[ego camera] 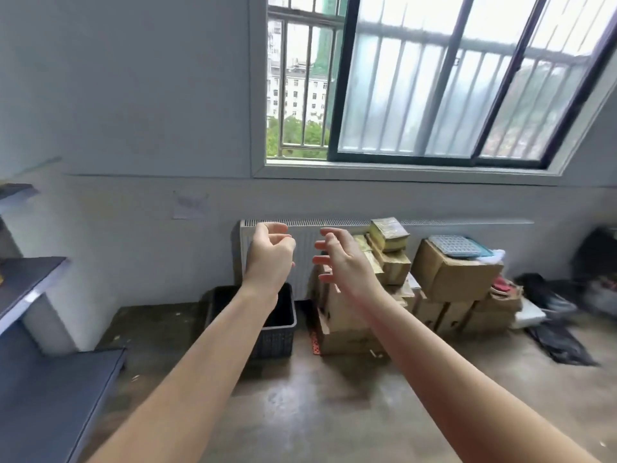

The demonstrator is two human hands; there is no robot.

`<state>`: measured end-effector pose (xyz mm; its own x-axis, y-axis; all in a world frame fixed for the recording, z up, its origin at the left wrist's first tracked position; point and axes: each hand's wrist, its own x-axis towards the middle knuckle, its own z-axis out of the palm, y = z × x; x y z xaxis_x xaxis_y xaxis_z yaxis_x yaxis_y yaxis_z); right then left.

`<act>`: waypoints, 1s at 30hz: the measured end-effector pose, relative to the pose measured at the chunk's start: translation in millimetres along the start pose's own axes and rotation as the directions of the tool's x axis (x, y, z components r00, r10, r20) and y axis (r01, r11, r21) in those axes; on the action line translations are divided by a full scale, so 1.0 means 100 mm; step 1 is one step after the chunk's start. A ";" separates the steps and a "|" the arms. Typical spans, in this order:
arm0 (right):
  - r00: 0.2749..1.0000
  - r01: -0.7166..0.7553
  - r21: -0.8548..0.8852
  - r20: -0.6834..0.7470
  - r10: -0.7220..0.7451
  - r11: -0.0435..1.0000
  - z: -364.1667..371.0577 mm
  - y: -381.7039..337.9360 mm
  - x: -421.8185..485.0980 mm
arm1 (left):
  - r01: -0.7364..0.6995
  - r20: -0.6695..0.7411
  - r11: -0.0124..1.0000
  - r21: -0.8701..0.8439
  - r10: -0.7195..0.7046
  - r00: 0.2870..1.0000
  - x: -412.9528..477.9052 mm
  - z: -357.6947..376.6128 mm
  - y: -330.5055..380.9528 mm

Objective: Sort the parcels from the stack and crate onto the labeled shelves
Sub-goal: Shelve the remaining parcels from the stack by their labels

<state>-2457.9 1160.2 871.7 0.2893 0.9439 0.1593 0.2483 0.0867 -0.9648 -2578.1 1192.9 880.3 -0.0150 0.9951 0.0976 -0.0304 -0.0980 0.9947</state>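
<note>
Both hands are reaching forward, holding nothing: left hand (pixel 270 259) loosely curled, right hand (pixel 345 262) with fingers spread apart. The crate (pixel 277 339) is standing open side up on the floor (pixel 317 412) under the radiator (pixel 303 248). The stack of parcels (pixel 347 335) is rising just right of it, the top parcel (pixel 389 232) sitting skewed. The shelves (pixel 30 279) are lining the floor's left edge.

A plain storeroom: stacked cardboard parcels (pixel 450 279) on a bare concrete floor (pixel 334 412), dark metal shelves (pixel 40 389), a radiator (pixel 307 248) under a barred window (pixel 300 88).
</note>
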 end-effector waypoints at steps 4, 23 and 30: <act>0.997 -0.036 -0.006 -0.064 0.035 0.999 -0.32 0.36 0.43 | 0.039 0.078 0.999 0.017 -0.040 0.996 0.37 0.51 -0.26; 0.987 -0.127 0.013 -0.101 0.127 0.992 -2.46 1.79 3.24 | 0.104 0.102 0.991 0.080 -0.112 0.988 2.33 3.51 -1.01; 0.981 -0.179 -0.007 -0.073 0.178 0.984 -2.88 2.28 4.04 | 0.177 0.099 0.981 0.079 -0.184 0.978 2.97 4.25 -1.41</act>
<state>-2018.0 1469.0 776.3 0.3957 0.9184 -0.0004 0.1993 -0.0863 -0.9761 -2153.3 1507.1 782.2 0.0896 0.9924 -0.0848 0.0463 0.0809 0.9957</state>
